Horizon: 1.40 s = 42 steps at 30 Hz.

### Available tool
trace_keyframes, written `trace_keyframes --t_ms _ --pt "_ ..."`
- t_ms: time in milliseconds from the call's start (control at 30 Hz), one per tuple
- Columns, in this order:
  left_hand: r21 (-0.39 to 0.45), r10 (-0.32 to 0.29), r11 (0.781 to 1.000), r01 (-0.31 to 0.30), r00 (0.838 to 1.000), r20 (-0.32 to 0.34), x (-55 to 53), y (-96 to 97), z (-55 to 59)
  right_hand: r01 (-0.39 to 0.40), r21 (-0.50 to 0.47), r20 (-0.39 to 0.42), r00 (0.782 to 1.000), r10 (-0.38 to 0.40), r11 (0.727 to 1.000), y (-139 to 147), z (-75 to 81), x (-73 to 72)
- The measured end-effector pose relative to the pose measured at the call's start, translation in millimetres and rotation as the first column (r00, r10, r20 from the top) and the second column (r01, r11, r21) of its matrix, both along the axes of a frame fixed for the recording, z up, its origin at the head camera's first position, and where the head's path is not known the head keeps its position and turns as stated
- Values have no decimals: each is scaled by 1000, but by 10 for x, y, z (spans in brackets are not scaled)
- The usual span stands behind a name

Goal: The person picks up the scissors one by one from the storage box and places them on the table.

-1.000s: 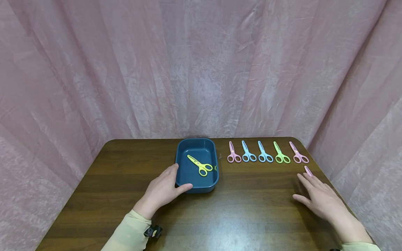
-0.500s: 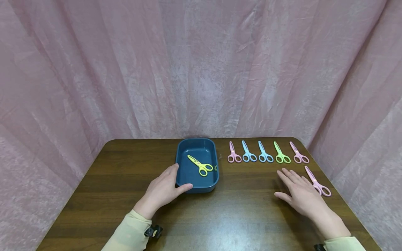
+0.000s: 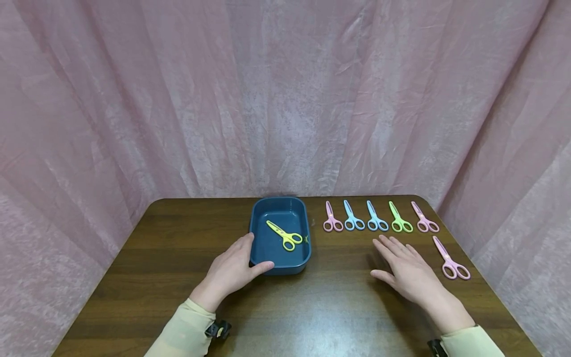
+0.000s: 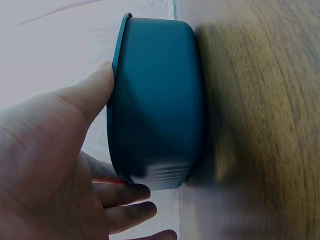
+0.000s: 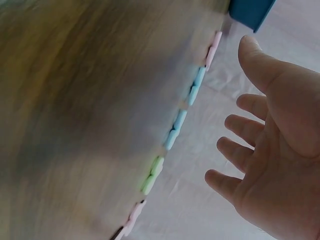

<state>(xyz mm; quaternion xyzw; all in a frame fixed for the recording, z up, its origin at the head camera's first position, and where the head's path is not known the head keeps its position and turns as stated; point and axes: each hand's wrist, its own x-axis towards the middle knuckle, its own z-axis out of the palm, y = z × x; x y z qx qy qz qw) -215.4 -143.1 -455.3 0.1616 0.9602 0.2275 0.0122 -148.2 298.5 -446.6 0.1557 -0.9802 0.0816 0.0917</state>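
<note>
My left hand [image 3: 228, 272] rests at the near left corner of a dark blue rectangular tray [image 3: 285, 269]. Its thumb touches the near rim and its fairly straight fingers lie along the left side; the left wrist view shows thumb and fingertips at the rim. Inside the tray is a pair of yellow scissors [image 3: 284, 235]. My right hand [image 3: 408, 275] is over the table with fingers spread and nothing in it, nearest to green scissors [image 3: 400, 224] and blue scissors [image 3: 377, 224]. Pink scissors [image 3: 450, 263] lie to its right, near the table's right edge.
In a row along the back right, handles toward me, lie pink scissors [image 3: 332, 224], more blue scissors [image 3: 354, 223], the two pairs near my hand and another pink pair [image 3: 427, 224]. A pink curtain [image 3: 285, 99] hangs behind the wooden table [image 3: 303, 317].
My right hand has moved left from the table's right edge, uncovering the front pink scissors, which now lie fully visible. The left hand and the tray have stayed still.
</note>
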Motion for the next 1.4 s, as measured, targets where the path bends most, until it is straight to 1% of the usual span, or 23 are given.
trace_keyframes --t_ms 267,467,700,867,1067,1233,1400 --pt "-2 1 1000 -1 1000 -1 2 0 6 -46 5 -25 999 46 999 -145 37 -77" --pt "-8 0 1000 0 1000 0 1 6 5 -71 6 -22 997 71 997 -271 83 -155" --pt "-10 3 1000 -3 1000 9 -2 6 9 -125 29 -68 990 126 992 -462 157 -245" --pt "-15 1 1000 -1 1000 4 -1 1 0 -160 19 -89 983 161 987 -612 184 -326" --pt "-11 0 1000 0 1000 0 -1 4 -7 -200 5 -91 976 199 980 -789 219 -416" --pt "-9 0 1000 0 1000 0 0 2 -7 -229 14 -98 968 230 973 -931 240 -468" --pt "-6 3 1000 -3 1000 5 2 7 0 -255 23 -81 963 256 967 -1083 260 -533"
